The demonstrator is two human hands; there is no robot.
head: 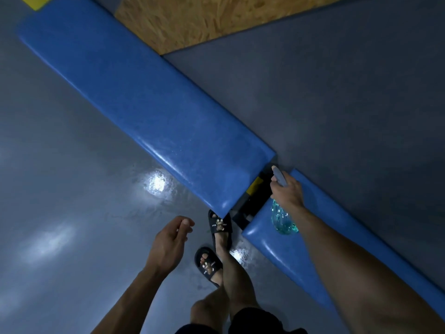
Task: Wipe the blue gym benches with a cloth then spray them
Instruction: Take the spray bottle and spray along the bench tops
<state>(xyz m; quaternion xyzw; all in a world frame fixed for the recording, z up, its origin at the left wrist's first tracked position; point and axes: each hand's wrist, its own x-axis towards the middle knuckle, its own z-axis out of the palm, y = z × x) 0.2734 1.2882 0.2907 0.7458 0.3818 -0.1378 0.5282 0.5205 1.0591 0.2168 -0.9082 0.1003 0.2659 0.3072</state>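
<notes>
A clear teal spray bottle (283,219) is being gripped at its neck by the right hand (287,191), the fingers curled round the grey trigger head (278,175), whose nozzle is being pointed toward the gap between the two benches. The bottle is being held just above the near end of the shorter blue bench (313,239), which is lying at the lower right. The left hand (168,244) is being held out over the glossy grey floor (60,213), nothing being grasped in it, its fingers loosely curled and the thumb brought near the fingertips. The longer blue bench (144,109) is being shown stretching diagonally from the upper left to the centre, its end close to a black slipper (220,224).
</notes>
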